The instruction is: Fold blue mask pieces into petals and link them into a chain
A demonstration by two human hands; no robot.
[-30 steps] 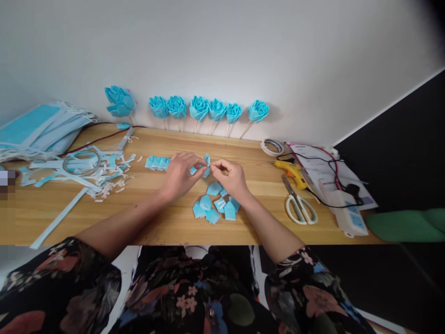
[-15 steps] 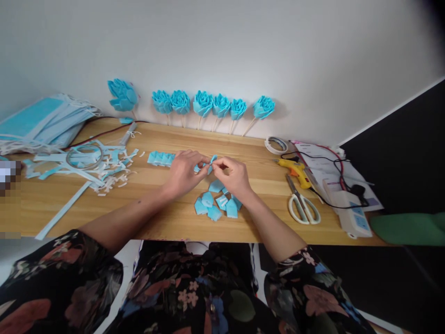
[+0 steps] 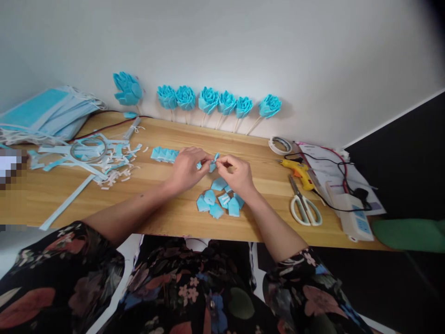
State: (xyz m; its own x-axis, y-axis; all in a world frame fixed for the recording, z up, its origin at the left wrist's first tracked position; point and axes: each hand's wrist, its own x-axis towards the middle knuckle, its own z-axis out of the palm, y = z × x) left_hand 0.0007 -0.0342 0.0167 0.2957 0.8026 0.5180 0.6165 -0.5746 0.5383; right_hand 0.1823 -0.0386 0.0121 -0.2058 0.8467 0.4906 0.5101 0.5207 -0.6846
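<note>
My left hand (image 3: 187,168) and my right hand (image 3: 237,174) meet over the middle of the wooden table (image 3: 167,215). Both pinch one small blue folded piece (image 3: 213,163) between their fingertips, just above the tabletop. Right below my right hand lies a cluster of several folded blue pieces (image 3: 219,202). A short row of cut blue pieces (image 3: 164,154) lies just left of my left hand.
Several blue flowers on sticks (image 3: 208,101) lean against the wall. Blue face masks (image 3: 41,113) are stacked far left, with cut scraps (image 3: 93,160) and a tape ring beside them. At right lie a tape roll (image 3: 280,145), yellow glue gun (image 3: 297,169), scissors (image 3: 304,206), and a power strip (image 3: 354,215).
Both hands stay pinched on the small blue piece, working it slightly. The view has shifted a little, so everything sits somewhat further right in the picture.
</note>
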